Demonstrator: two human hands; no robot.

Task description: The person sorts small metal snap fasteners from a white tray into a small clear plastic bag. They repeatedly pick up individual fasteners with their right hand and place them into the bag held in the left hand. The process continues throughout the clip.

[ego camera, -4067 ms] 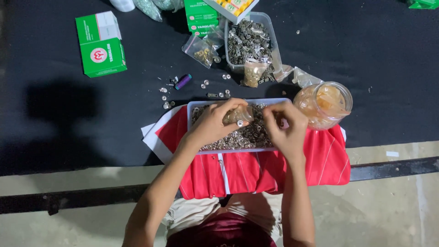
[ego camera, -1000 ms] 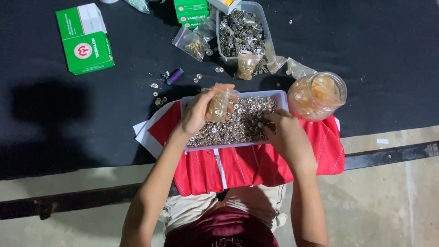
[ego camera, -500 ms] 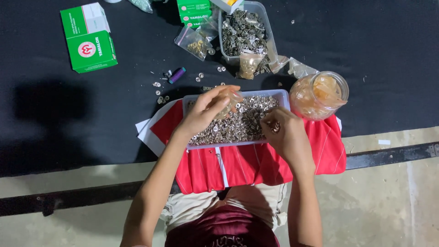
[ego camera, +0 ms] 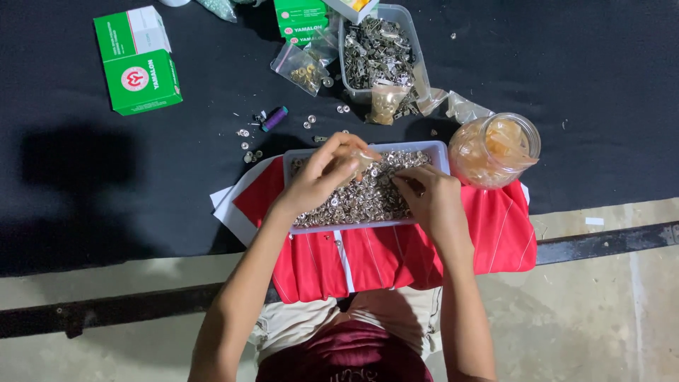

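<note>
fingers (ego camera: 346,152) of the left hand (ego camera: 322,177) pinch a small clear plastic bag (ego camera: 361,161) and hold it just over the long white plastic tray (ego camera: 296,161). fingers (ego camera: 404,182) of the right hand (ego camera: 431,201) curl down into the pile of small shiny metal rings (ego camera: 353,201) that fills the tray; i cannot tell if they hold a ring. both hands are close together over the tray.

the tray sits on a folded red cloth with thin white stripes (ego camera: 495,233). the cloth lies at the near edge of the black table (ego camera: 601,71) and hangs a little over it. some white paper (ego camera: 226,209) sticks out from under the cloth on the left.

just beside the tray on the right stands a round clear jar (ego camera: 495,148) with yellowish stuff inside. behind the tray is a clear plastic tub (ego camera: 378,49) full of grey metal bits. a little bag of gold rings (ego camera: 304,69) lies to its left, and another small bag (ego camera: 385,105) leans on its front. a green and white cardboard box (ego camera: 138,62) lies far to the left. a second green box (ego camera: 300,18) is at the top edge. loose rings (ego camera: 247,145) and a small purple tube (ego camera: 274,118) lie on the table between the big box and the tray.
</note>
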